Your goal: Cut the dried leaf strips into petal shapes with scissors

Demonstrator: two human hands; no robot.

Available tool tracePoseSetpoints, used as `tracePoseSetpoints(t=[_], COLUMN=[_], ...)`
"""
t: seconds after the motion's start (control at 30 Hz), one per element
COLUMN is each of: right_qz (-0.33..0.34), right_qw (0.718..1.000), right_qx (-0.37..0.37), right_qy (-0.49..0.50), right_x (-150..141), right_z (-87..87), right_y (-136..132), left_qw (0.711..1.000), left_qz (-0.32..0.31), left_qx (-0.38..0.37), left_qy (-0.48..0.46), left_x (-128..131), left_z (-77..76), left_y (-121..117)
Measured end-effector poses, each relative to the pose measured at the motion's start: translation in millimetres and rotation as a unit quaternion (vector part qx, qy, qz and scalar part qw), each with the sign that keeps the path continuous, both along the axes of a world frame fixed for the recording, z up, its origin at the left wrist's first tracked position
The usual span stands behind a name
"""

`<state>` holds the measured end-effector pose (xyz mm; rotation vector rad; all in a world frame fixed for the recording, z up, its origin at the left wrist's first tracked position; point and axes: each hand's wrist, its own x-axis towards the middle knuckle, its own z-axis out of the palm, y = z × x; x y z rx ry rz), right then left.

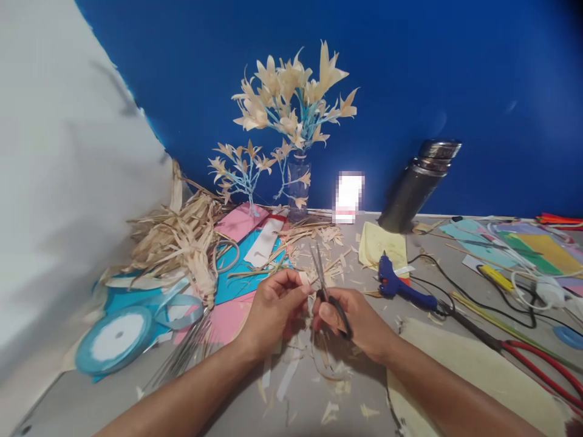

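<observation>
Near the middle of the table, my left hand pinches a small pale piece of dried husk between thumb and fingertips. My right hand is closed around the black handles of a pair of scissors, whose blades point up and away from me. The two hands are close together, with the scissors beside the husk piece. Thin curled strips hang below my fingers, and I cannot tell which hand holds them. Husk scraps lie scattered on the table under and around both hands.
Husk flowers stand in a clear bottle at the back. Left are a dried husk bundle, thin wires and a blue ribbon roll. Right are a blue glue gun, a leaning dark flask and large red-handled scissors.
</observation>
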<state>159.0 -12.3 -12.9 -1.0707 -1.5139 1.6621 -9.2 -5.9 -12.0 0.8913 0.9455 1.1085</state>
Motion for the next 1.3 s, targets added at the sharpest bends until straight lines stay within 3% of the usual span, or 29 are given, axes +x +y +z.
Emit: tracePoseSetpoints(t=[0.1, 0.2, 1.3], right_qz=[0.07, 0.09, 0.059], right_qw=[0.997, 0.996, 0.996], right_qx=[-0.009, -0.007, -0.05], right_qy=[-0.023, -0.027, -0.034], right_x=[1, 0, 3], right_z=[-3.9, -6.4, -12.0], right_y=[-2, -4, -7], left_qw=[1.0, 0.999, 1.0], left_qz=[0.026, 0.031, -0.016], left_qx=[0.014, 0.008, 0.011], left_qy=[0.0, -0.009, -0.007], left_x=[0, 0, -12], left_z=[7.0, 11.6, 9.3], left_y=[0, -1, 3])
